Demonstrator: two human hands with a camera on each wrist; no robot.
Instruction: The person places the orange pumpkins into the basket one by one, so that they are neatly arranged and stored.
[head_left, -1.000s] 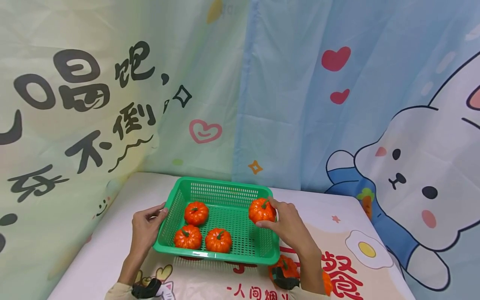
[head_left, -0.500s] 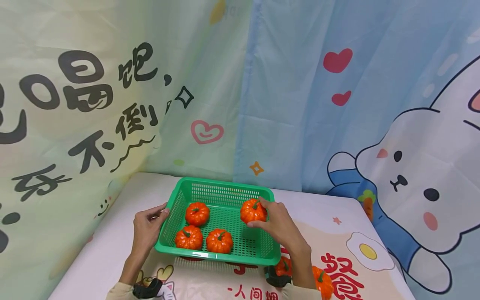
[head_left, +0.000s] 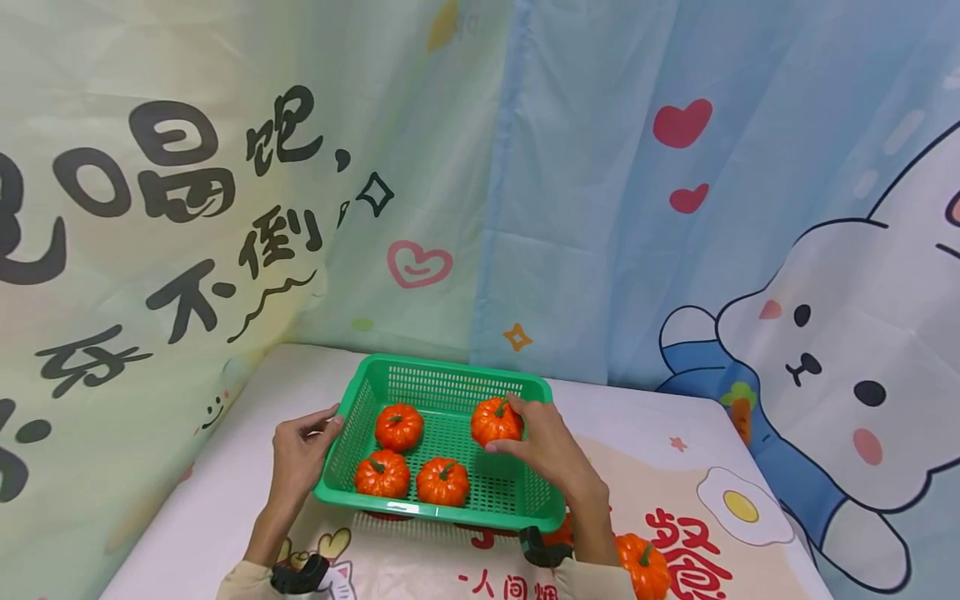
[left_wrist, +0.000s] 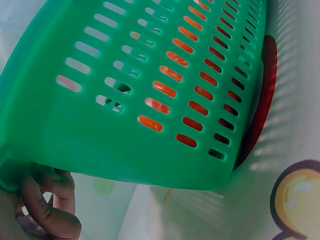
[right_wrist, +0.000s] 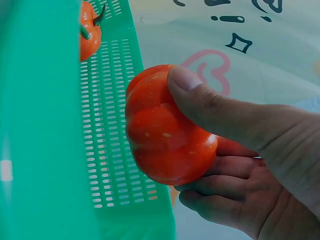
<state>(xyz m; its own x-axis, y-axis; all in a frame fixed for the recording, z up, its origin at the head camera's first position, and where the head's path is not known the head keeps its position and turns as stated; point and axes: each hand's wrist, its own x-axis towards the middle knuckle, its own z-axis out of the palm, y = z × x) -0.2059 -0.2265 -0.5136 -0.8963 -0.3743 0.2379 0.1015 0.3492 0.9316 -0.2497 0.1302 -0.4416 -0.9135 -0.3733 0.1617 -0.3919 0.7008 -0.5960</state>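
Note:
My left hand (head_left: 295, 458) grips the left rim of a green slotted plastic basket (head_left: 491, 373); in the left wrist view its fingers (left_wrist: 52, 212) curl under the rim. Between thumb and fingers, my right hand (head_left: 553, 446) holds a shiny orange toy pumpkin (head_left: 495, 422) over the basket's right half. The right wrist view shows the thumb on one side of this ribbed pumpkin (right_wrist: 165, 132) and the fingers beneath. Three similar pumpkins sit in the basket's left half: one at the back (head_left: 399, 428), one front left (head_left: 382, 475) and one front middle (head_left: 442, 482).
Two more orange pumpkins lie on the printed tablecloth, one (head_left: 645, 568) right of my right forearm, another (head_left: 559, 531) partly hidden behind the wrist strap (head_left: 542, 550) and basket corner. A printed curtain (head_left: 555, 208) hangs behind the table.
My right hand has carried the pumpkin leftward from the basket's right side toward its middle. The pumpkin right of the forearm has come more into sight. My left hand keeps its grip.

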